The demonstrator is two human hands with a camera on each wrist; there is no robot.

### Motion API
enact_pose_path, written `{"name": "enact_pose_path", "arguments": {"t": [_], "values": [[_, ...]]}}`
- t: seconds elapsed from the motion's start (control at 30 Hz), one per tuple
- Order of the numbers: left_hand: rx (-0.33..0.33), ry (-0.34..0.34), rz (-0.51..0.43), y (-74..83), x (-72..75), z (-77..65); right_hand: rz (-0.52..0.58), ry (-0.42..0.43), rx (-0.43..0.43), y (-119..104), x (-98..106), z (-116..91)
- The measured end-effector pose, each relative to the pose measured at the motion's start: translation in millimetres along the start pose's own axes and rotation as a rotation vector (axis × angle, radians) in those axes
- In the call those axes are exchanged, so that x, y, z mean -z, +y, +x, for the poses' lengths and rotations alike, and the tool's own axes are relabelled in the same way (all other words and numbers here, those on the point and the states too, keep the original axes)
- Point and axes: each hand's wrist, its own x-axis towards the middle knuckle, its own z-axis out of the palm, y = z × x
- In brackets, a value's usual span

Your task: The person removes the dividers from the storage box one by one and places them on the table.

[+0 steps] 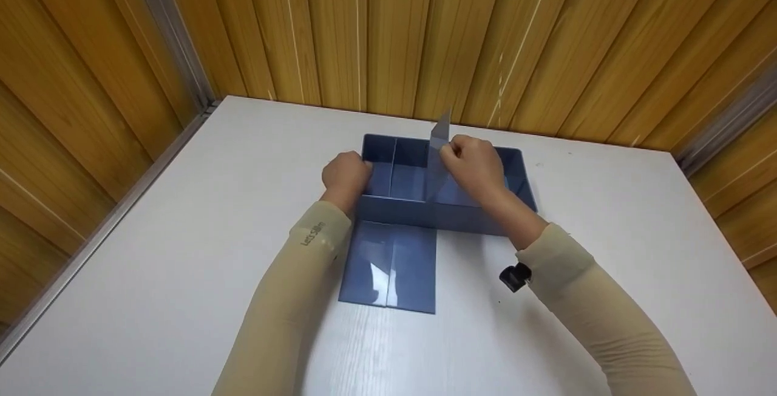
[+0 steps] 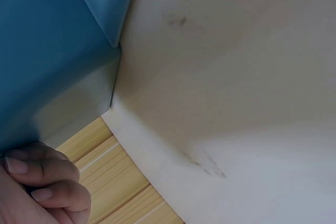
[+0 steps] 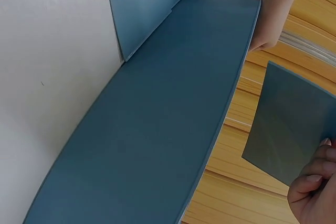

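A blue open-topped box (image 1: 394,211) stands on the white table, with an upright divider (image 1: 393,168) crossing its left part. At the box's left end, my left hand (image 1: 345,176) grips the wall with curled fingers, which also show in the left wrist view beside the blue wall (image 2: 42,51). My right hand (image 1: 476,165) pinches a thin blue divider panel (image 1: 438,147) by its edge and holds it upright over the middle of the box. In the right wrist view this panel (image 3: 289,119) appears above the box's rim. The right forearm hides part of the box's right side.
Two flat blue panels (image 1: 413,268) lie side by side on the table (image 1: 182,232), right at the front of the box. Wood-patterned walls (image 1: 394,37) rise behind the table and at its sides. A small black clip (image 1: 515,277) sits at the right sleeve.
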Motion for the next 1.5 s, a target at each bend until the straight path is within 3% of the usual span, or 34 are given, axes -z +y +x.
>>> {"name": "enact_pose_path", "arguments": {"t": [0.37, 0.73, 1.5], "values": [[0.003, 0.004, 0.022, 1.6, -0.6, -1.5, 0.080, 0.023, -0.024, 3.9, 7.6, -12.4], [-0.001, 0.002, 0.013, -0.8, 0.3, -2.0, 0.112, 0.024, -0.038, 3.0, 16.7, -39.4], [0.005, 0.003, 0.001, -0.9, 0.7, -3.3, 0.107, 0.078, 0.065, 19.0, 20.3, -104.1]]}}
